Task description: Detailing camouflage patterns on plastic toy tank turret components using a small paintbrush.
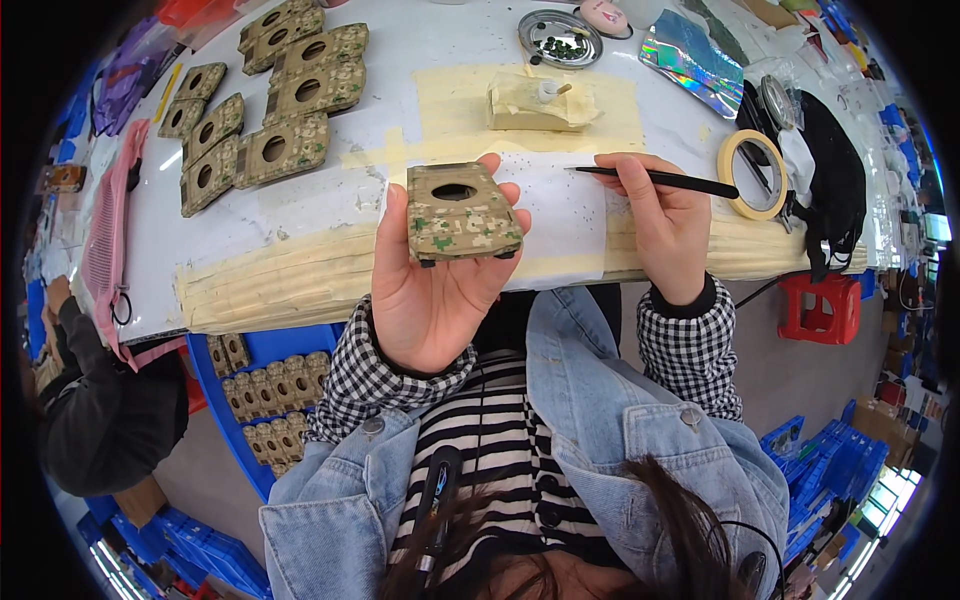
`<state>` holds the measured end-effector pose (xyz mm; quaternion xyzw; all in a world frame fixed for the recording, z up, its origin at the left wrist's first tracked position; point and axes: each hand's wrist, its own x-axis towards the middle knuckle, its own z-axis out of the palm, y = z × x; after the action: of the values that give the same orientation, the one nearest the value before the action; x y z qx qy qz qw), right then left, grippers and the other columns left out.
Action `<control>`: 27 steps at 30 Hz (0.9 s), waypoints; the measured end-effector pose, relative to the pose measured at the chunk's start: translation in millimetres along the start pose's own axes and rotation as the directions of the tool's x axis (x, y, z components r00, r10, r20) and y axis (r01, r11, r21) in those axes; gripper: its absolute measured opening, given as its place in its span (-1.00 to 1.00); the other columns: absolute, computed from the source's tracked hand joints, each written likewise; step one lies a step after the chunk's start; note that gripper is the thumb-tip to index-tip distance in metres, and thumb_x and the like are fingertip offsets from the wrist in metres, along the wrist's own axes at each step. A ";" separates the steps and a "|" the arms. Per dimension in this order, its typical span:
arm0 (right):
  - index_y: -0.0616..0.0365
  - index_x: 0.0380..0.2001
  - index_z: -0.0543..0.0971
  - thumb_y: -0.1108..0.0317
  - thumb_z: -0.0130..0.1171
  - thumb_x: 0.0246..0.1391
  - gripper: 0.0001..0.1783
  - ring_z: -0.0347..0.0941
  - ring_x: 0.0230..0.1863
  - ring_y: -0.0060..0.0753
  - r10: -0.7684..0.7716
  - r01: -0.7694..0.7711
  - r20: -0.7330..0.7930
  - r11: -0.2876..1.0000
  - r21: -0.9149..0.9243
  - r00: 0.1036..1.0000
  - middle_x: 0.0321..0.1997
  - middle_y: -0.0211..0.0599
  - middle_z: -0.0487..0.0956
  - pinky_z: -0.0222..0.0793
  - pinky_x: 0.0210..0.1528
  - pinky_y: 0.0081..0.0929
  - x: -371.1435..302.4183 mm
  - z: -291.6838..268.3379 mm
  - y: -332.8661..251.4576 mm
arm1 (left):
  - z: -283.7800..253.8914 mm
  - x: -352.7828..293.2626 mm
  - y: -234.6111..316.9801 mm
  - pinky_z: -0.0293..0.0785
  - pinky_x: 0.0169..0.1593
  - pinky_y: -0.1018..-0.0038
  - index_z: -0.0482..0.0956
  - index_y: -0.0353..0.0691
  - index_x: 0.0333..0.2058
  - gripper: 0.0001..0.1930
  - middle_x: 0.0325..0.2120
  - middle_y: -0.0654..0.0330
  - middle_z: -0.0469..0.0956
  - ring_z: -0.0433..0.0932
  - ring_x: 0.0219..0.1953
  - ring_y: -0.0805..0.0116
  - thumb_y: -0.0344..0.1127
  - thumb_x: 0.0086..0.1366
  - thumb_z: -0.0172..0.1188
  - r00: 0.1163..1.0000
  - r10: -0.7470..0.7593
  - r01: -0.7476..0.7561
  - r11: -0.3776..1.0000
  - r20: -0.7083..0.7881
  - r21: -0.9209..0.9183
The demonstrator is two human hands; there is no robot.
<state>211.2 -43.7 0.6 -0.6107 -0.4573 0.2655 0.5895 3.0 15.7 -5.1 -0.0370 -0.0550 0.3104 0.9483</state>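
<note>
My left hand (430, 300) holds up a camouflage-patterned model hull piece (455, 222) with a round hole in its top, the fingers and thumb gripping its sides. Dark small parts show along its lower edge. In my right hand (668, 215) is a pair of black tweezers (690, 182), pinched between thumb and fingers, its tip pointing left toward the hull piece but apart from it. Beyond the hands stands a tape-covered block (540, 115) with a small whitish cup on it. A round dish (560, 40) farther back contains several small dark green parts.
More camouflage pieces (275, 150) lie at the table's left. A roll of masking tape (752, 175), a shiny pouch (692, 62) and a black cloth bag (832, 180) are at the right. A blue tray (222, 415) of similar pieces sits below left. Another person's dark sleeve (110, 390) is far left.
</note>
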 end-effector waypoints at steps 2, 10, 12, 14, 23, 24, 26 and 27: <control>0.44 -0.31 0.58 0.39 0.09 0.16 -0.75 0.53 -0.32 -0.50 -0.001 0.001 -0.004 1.000 0.001 1.000 -0.38 -0.18 0.61 0.39 -0.23 -0.66 -0.1 0.2 -0.6 | 0.1 -0.2 0.1 0.40 0.15 0.22 -0.08 -0.40 0.23 -0.31 0.07 -0.18 0.28 0.30 0.15 -0.05 0.09 0.38 -0.25 1.000 0.002 -0.002 1.000 0.000 -0.001; 0.44 -0.31 0.58 0.38 0.09 0.16 -0.74 0.51 -0.33 -0.52 0.026 -0.026 -0.001 0.999 -0.022 1.000 -0.38 -0.18 0.61 0.39 -0.23 -0.66 -0.4 -0.6 0.0 | 0.0 -1.0 -0.1 0.41 0.14 0.23 -0.07 -0.39 0.23 -0.31 0.07 -0.17 0.29 0.31 0.14 -0.03 0.09 0.38 -0.25 1.000 0.007 -0.007 1.000 -0.004 0.010; 0.44 -0.31 0.58 0.38 0.09 0.16 -0.74 0.51 -0.33 -0.52 0.023 -0.023 -0.002 1.000 -0.017 1.000 -0.38 -0.18 0.61 0.39 -0.24 -0.66 -0.3 -0.1 0.2 | -0.4 -1.2 -0.3 0.41 0.14 0.23 -0.08 -0.39 0.23 -0.30 0.07 -0.17 0.28 0.30 0.14 -0.02 0.10 0.38 -0.26 1.000 0.006 -0.006 1.000 -0.001 0.012; 0.44 -0.31 0.58 0.38 0.09 0.16 -0.74 0.51 -0.33 -0.53 0.021 -0.022 -0.002 1.000 -0.019 1.000 -0.38 -0.19 0.62 0.39 -0.24 -0.67 -0.1 -0.2 0.7 | -0.3 -1.1 -0.3 0.41 0.14 0.23 -0.08 -0.39 0.23 -0.30 0.07 -0.17 0.28 0.30 0.15 -0.02 0.10 0.38 -0.26 1.000 0.005 -0.005 1.000 -0.001 0.011; 0.43 -0.31 0.58 0.37 0.08 0.17 -0.74 0.51 -0.32 -0.52 0.010 -0.009 0.004 1.000 -0.021 1.000 -0.37 -0.19 0.62 0.39 -0.23 -0.66 -0.1 -0.9 2.1 | -0.5 -1.2 -0.2 0.41 0.14 0.22 -0.08 -0.39 0.23 -0.30 0.07 -0.17 0.28 0.30 0.15 -0.03 0.09 0.38 -0.25 1.000 0.003 -0.003 1.000 -0.006 0.002; 0.42 -0.31 0.58 0.37 0.08 0.17 -0.74 0.52 -0.31 -0.52 0.008 -0.008 0.007 1.000 -0.016 1.000 -0.37 -0.19 0.62 0.39 -0.22 -0.66 -0.1 -0.9 1.9 | -0.5 -1.2 -0.2 0.41 0.14 0.22 -0.08 -0.39 0.23 -0.30 0.07 -0.17 0.28 0.30 0.15 -0.03 0.09 0.38 -0.25 1.000 0.004 -0.004 1.000 -0.006 0.003; 0.42 -0.30 0.58 0.37 0.07 0.17 -0.74 0.52 -0.30 -0.51 0.009 -0.009 0.014 1.000 -0.005 1.000 -0.36 -0.19 0.61 0.39 -0.20 -0.65 -0.3 -1.3 0.7 | -0.8 -1.6 -0.2 0.41 0.15 0.22 -0.08 -0.39 0.23 -0.31 0.07 -0.17 0.28 0.30 0.15 -0.03 0.09 0.38 -0.25 1.000 0.004 -0.004 1.000 -0.006 0.002; 0.42 -0.30 0.58 0.37 0.07 0.18 -0.74 0.52 -0.29 -0.51 0.011 -0.011 0.017 1.000 0.002 1.000 -0.35 -0.19 0.61 0.39 -0.19 -0.65 0.2 -1.9 -1.4 | -0.6 -1.5 0.0 0.41 0.15 0.22 -0.08 -0.39 0.23 -0.31 0.07 -0.17 0.28 0.30 0.15 -0.03 0.09 0.38 -0.25 1.000 0.002 -0.002 1.000 -0.007 0.001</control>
<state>212.5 -44.6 2.4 -0.6101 -0.4586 0.2744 0.5849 1.9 14.8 -5.8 -0.0376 -0.0517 0.3115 0.9481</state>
